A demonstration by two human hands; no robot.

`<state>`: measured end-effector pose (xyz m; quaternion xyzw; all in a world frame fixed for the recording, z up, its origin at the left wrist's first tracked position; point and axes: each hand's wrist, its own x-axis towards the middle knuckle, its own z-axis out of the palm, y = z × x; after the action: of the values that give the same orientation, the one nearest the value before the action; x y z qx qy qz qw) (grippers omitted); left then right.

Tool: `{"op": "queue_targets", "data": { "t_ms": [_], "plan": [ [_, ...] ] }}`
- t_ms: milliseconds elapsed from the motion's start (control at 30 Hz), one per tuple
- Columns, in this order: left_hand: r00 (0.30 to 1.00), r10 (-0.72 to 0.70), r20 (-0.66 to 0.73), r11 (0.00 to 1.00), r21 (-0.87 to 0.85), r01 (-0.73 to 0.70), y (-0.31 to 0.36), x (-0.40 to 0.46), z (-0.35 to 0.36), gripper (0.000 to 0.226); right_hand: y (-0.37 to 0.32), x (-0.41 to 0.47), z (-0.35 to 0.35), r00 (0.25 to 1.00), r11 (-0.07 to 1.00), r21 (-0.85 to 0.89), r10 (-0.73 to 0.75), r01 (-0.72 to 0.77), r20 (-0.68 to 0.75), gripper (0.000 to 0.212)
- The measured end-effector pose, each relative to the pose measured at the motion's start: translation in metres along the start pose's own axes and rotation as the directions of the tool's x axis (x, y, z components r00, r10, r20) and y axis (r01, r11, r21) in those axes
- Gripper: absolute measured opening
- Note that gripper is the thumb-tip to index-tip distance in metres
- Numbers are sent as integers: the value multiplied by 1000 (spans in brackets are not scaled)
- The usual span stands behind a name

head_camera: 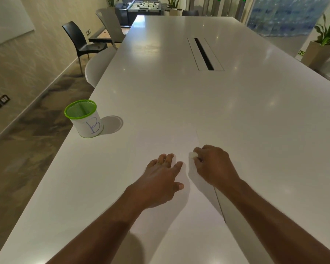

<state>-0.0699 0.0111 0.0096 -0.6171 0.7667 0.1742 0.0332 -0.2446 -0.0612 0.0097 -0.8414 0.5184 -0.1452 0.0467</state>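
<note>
eraser [192,155] | pinched in right hand [213,165] fingertips | left hand [161,181] flat, fingers spread on paper [171,141]

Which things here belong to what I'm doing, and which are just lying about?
In use: left hand flat on the paper sheet; right hand pinching a small white block, maybe an eraser.
Lying about: green-rimmed cup marked B; black chair; potted plant.

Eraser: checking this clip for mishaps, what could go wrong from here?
The right hand pinches the eraser at the paper; hard rubbing might crease or tear it, though the left hand presses it flat.
The green cup stands near the table edge; a stray left arm could knock it off.
</note>
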Motion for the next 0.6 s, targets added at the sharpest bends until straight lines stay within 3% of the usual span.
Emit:
{"op": "queue_targets", "data": {
  "t_ms": [100, 333, 600],
  "plan": [
    [999, 20, 27, 1000, 15, -21, 2, -1, -2, 63, 13, 24, -5, 998, 998, 21, 53, -53, -23, 20],
    [997, 62, 42, 996, 68, -65, 3, 3, -3, 59, -1, 26, -1, 999, 998, -49, -47, 47, 2, 14],
    [997, 45, 64, 999, 23, -47, 3, 2, -2, 60, 12, 51, -4, 996, 996, 3, -87, 87, 29, 22]
  ]
}}
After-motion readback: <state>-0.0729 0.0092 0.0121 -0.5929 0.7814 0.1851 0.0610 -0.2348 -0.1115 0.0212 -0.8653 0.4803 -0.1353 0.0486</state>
